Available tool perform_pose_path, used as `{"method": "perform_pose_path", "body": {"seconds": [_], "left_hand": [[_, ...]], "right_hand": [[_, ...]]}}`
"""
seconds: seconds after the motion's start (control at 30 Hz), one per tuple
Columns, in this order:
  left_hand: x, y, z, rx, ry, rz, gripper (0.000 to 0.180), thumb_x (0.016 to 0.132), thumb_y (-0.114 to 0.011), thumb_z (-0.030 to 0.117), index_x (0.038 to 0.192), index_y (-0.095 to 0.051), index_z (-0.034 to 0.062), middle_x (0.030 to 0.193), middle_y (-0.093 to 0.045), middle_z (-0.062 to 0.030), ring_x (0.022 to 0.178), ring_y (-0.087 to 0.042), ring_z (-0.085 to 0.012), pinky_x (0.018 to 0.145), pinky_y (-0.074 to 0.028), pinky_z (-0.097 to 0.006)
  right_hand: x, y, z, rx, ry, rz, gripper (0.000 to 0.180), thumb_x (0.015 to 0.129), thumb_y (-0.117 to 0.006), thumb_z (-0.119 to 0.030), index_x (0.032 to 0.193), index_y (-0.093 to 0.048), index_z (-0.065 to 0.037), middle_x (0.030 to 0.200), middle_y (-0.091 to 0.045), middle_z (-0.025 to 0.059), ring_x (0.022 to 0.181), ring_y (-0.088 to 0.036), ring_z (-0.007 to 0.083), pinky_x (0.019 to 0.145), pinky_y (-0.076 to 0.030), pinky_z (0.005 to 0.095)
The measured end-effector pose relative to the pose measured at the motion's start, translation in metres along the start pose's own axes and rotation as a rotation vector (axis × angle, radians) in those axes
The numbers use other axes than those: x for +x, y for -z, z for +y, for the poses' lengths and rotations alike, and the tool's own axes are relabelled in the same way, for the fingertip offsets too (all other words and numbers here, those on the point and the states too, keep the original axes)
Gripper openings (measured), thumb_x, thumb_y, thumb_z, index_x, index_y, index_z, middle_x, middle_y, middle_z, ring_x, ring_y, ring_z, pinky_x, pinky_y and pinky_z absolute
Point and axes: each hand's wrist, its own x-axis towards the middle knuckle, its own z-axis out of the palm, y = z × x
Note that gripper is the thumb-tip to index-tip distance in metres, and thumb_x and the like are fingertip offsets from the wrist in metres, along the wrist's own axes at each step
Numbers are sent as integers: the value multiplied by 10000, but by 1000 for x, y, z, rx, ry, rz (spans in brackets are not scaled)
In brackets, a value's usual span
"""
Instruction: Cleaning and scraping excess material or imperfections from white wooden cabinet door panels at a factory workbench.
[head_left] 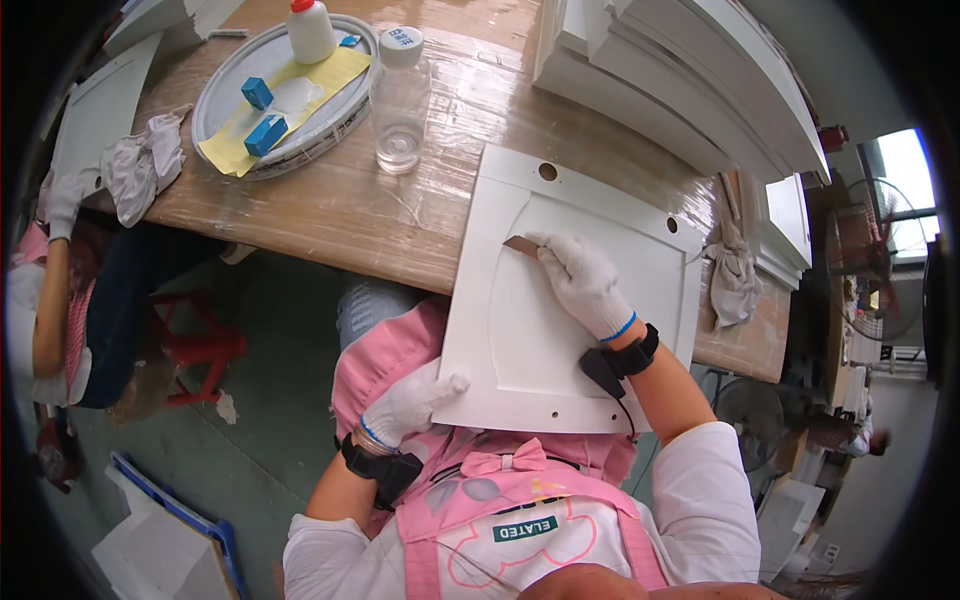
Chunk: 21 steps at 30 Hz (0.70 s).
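Observation:
A white cabinet-door panel [540, 310] with a curved recessed middle lies tilted across my lap and the table edge. My left hand [412, 405], in a white knit glove, grips the panel's near left corner, thumb on top and the other fingers partly hidden. My right hand [585, 282], gloved the same way, is closed on a small brown flat strip [521, 246]. That strip touches the panel near the curved edge of the recess, in its far left part. Two round holes show along the panel's far side.
A plastic-covered table [300, 225] carries a round lid [215, 105] with a white bottle [311, 32], yellow sheet and blue blocks. Beside it stands a clear bottle [400, 110]. White panels [680, 90] are stacked far right, above a rag [732, 285]. Another person's gloved hand [64, 205] is at left.

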Motion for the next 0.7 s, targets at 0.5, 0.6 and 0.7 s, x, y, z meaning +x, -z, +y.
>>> {"method": "perform_pose_path", "body": {"seconds": [0.5,0.6,0.7], "left_hand": [[-1,0,11,-123,69,-92,675,972,-590,356,1448,-302,-26,1276,-539,-128,1053,-604,-193,862,-531,-323],[0,0,7,-86,60,-59,634,978,-567,348,1416,-318,-36,1185,-591,-152,926,-679,-244,767,-580,-360],[0,-5,19,-84,65,-96,630,979,-565,347,1417,-327,-37,1204,-585,-146,946,-675,-238,783,-577,-358]], "right_hand": [[2,3,3,-154,78,-150,231,864,-649,-103,1090,-697,-115,773,-660,118,679,-630,322,606,-501,411],[1,-2,4,-89,61,-25,228,866,-645,-100,1088,-698,-113,791,-668,122,682,-635,324,608,-504,414],[0,-2,7,-81,67,-70,225,870,-643,-103,1088,-698,-113,805,-674,128,683,-637,325,609,-505,413]]}}
